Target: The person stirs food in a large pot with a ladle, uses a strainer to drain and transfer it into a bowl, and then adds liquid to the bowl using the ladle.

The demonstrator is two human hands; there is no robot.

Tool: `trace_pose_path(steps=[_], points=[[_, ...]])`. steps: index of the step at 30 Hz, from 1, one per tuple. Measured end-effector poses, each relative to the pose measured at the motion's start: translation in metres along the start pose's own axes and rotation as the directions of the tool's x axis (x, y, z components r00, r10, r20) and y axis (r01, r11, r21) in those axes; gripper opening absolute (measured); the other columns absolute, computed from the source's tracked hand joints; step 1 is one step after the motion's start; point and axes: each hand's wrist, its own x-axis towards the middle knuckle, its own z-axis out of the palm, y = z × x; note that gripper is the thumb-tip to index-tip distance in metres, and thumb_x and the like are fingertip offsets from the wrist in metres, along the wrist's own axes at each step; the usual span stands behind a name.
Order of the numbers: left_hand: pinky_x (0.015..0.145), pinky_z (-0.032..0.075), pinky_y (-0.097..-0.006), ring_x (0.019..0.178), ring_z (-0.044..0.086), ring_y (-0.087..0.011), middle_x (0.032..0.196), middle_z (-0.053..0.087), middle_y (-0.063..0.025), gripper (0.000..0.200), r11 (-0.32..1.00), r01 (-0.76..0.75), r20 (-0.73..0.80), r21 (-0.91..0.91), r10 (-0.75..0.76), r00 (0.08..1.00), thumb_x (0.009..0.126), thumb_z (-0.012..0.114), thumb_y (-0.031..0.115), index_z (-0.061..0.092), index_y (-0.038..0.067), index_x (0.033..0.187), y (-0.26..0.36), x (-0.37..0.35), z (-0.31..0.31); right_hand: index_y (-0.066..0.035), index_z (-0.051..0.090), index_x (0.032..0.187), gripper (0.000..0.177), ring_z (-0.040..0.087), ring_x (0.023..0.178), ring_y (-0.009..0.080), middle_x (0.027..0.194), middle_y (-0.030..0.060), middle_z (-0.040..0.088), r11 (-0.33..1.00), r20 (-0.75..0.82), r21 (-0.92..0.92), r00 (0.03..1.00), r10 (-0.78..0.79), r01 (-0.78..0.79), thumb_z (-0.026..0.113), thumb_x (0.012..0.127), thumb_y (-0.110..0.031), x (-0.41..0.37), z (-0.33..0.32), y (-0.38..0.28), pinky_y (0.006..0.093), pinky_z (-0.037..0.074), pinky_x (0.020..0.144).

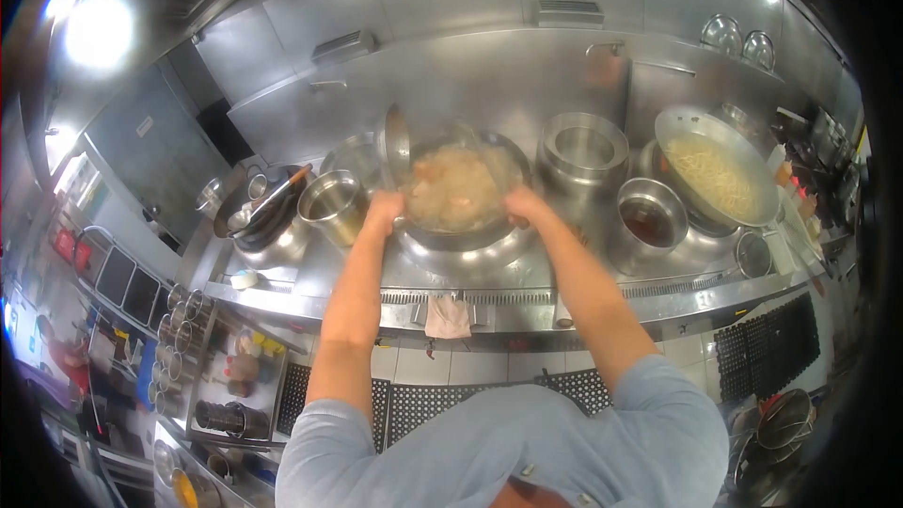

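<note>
In front of me a large wok (458,237) stands on the range, full of pale, orange-tinged food (456,183) under steam. My left hand (383,211) is closed at the wok's left rim; what its fingers hold is hidden. Just above that hand, a round metal bowl-shaped utensil (396,139) stands tilted on edge. My right hand (523,205) is closed in a fist at the right rim. A thin handle runs from it into the food, and its dark end shows below the fist.
Left of the wok stand a deep metal pot (334,212) and a dark pan with a wooden-handled utensil (280,190). To the right are a stacked pot (585,152), a pot of dark liquid (649,226) and a wok of noodles (710,174). A cloth (447,317) hangs at the front edge.
</note>
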Motion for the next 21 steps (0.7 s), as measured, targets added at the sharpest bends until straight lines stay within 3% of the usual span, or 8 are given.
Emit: trace_pose_path(steps=[5,7,9,11,12,15,18,21], points=[[0.041,0.043,-0.0341,0.049,0.056,-0.0225,0.066,0.057,-0.0143,0.015,0.996,-0.066,-0.041,-0.065,0.063,0.997,0.072,0.059,0.001,0.059,-0.013,0.078,0.000,-0.021,-0.001,0.002,0.054,0.089,0.016,0.048,0.045,0.0173,0.061,0.0094,0.053,0.985,0.091,0.155,0.994,0.055,-0.069,0.055,0.079,-0.010,-0.015,0.009,0.042,0.0332,0.038,0.041],[0.041,0.042,-0.0349,0.048,0.056,-0.0222,0.062,0.055,-0.0131,0.011,0.997,0.012,0.021,-0.081,-0.010,1.000,0.073,0.059,0.001,0.058,-0.010,0.072,0.009,-0.045,-0.003,0.003,0.054,0.094,0.020,0.049,0.045,0.0171,0.060,0.0086,0.053,0.986,0.101,0.144,0.993,0.065,-0.080,0.055,0.079,-0.010,-0.032,0.006,0.056,0.0330,0.038,0.040],[0.040,0.041,-0.0353,0.047,0.055,-0.0214,0.061,0.053,-0.0119,0.009,0.995,0.049,0.072,-0.084,-0.043,0.997,0.073,0.059,0.001,0.056,-0.007,0.069,0.007,-0.052,-0.005,0.004,0.055,0.102,0.029,0.056,0.051,0.0199,0.067,0.0128,0.058,0.990,0.105,-0.130,0.992,0.071,-0.057,0.054,0.078,-0.011,-0.044,-0.005,0.055,0.0351,0.043,0.045],[0.039,0.041,-0.0353,0.046,0.053,-0.0202,0.061,0.052,-0.0107,0.009,0.996,0.051,0.111,-0.076,-0.042,0.993,0.074,0.060,0.002,0.054,-0.005,0.071,-0.006,-0.049,-0.010,0.000,0.056,0.105,0.030,0.060,0.058,0.0206,0.074,0.0141,0.062,0.878,0.066,-0.478,0.995,0.079,-0.038,0.056,0.078,-0.014,-0.073,-0.025,0.030,0.0347,0.047,0.052],[0.039,0.041,-0.0352,0.046,0.053,-0.0197,0.061,0.052,-0.0106,0.009,0.992,0.047,0.081,-0.114,-0.038,0.996,0.074,0.060,0.002,0.053,-0.004,0.073,-0.009,-0.055,-0.010,0.000,0.055,0.112,0.037,0.065,0.067,0.0244,0.085,0.0189,0.065,0.825,0.061,-0.562,0.993,0.104,-0.052,0.054,0.078,-0.015,-0.087,-0.031,0.017,0.0376,0.051,0.060],[0.040,0.043,-0.0343,0.046,0.051,-0.0181,0.064,0.052,-0.0101,0.012,0.971,0.035,0.016,-0.234,-0.032,0.999,0.075,0.060,0.003,0.052,-0.003,0.081,-0.018,-0.076,-0.012,0.007,0.052,0.115,0.042,0.064,0.056,0.0299,0.080,0.0230,0.064,0.648,0.018,-0.720,0.940,-0.342,0.250,0.049,0.076,-0.009,-0.082,-0.034,0.059,0.0405,0.048,0.054],[0.041,0.043,-0.0317,0.047,0.051,-0.0167,0.067,0.053,-0.0094,0.014,0.923,0.044,0.024,-0.382,-0.038,0.999,0.077,0.060,0.005,0.051,-0.001,0.085,-0.032,-0.091,-0.022,0.003,0.051,0.119,0.043,0.061,0.051,0.0262,0.076,0.0182,0.064,0.637,0.014,-0.711,0.911,-0.412,0.299,0.050,0.079,-0.012,-0.120,-0.025,0.048,0.0385,0.047,0.049],[0.042,0.042,-0.0288,0.048,0.051,-0.0153,0.069,0.054,-0.0086,0.013,0.817,0.095,0.090,-0.568,-0.053,0.995,0.080,0.059,0.009,0.052,0.001,0.087,-0.057,-0.095,-0.036,-0.001,0.045,0.128,0.053,0.060,0.057,0.0194,0.078,0.0140,0.063,0.940,0.122,-0.342,0.992,0.037,0.007,0.055,0.079,-0.018,-0.185,-0.016,-0.013,0.0330,0.047,0.054]])
